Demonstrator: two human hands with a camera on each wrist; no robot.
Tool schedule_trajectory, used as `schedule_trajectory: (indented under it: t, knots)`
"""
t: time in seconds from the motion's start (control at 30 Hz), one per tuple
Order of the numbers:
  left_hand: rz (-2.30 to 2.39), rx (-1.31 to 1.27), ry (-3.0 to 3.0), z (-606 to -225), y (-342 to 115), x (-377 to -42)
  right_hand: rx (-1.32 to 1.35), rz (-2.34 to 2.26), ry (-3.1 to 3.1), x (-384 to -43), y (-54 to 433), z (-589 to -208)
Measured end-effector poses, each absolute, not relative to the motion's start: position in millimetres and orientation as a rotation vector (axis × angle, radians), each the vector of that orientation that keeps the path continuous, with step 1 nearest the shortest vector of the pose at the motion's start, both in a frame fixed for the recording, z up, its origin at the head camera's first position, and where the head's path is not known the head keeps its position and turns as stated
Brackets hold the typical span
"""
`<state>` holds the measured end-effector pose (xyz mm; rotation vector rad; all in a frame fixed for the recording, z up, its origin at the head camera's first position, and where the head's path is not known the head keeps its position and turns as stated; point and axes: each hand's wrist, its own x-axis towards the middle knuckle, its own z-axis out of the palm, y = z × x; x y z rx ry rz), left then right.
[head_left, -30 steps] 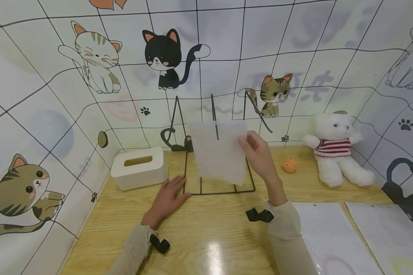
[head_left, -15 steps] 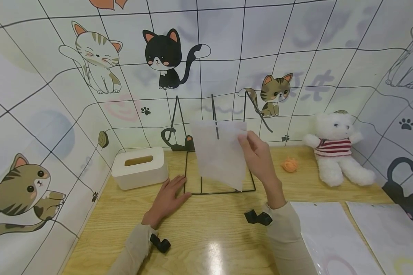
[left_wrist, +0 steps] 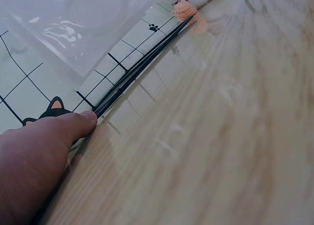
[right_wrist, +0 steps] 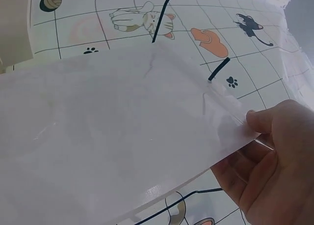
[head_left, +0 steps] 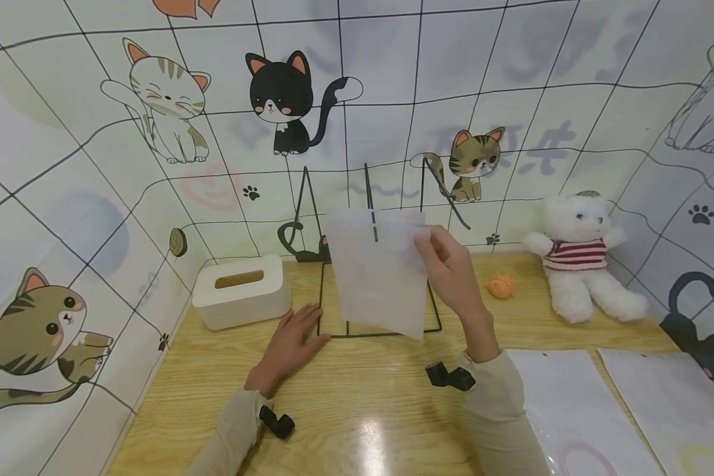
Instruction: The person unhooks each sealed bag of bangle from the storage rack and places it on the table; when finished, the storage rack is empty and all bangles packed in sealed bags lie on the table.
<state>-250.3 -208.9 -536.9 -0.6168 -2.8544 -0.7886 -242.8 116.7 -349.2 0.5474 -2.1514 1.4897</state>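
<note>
A black wire rack (head_left: 320, 291) with upright prongs stands at the back of the table. A thin white plastic bag (head_left: 381, 271) hangs on its middle prong, its lower edge slanting down to the right. My right hand (head_left: 452, 264) pinches the bag's upper right edge between thumb and fingers; the right wrist view shows this grip (right_wrist: 274, 156) close up, with prong tips above the bag (right_wrist: 113, 126). My left hand (head_left: 291, 344) lies flat at the rack's front left corner, fingers extended. In the left wrist view its thumb (left_wrist: 73, 126) rests on the base wire (left_wrist: 132, 75).
A white tissue box (head_left: 244, 294) sits left of the rack. Right of it are an orange yarn ball (head_left: 500, 285) and a white teddy bear (head_left: 577, 264) in a striped shirt. Two flat white bags (head_left: 559, 390) lie at front right. Cat-print cloth (head_left: 387, 59) covers the walls.
The bag's lower edge has swung lower and nearer, covering more of the rack's front bar. My right hand keeps its pinch, shifting only slightly. The left hand stays in place.
</note>
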Motion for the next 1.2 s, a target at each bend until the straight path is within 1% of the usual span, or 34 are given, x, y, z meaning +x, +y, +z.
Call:
schedule_trajectory:
  t: [0.5, 0.73, 1.2]
  knots:
    - [-0.8, -0.619, -2.846, -538.0, -209.5, -250.2, 0.545, 1.47, -2.118, -239.7, 118.9, -348.5]
    - [-0.804, -0.617, -2.848, -537.0, -209.0, -250.3, 0.553, 1.463, -2.11, -235.6, 117.0, -342.2]
    - [-0.786, -0.626, -2.839, -536.1, -209.4, -249.4, 0.64, 1.482, -2.061, -235.6, 121.9, -345.2]
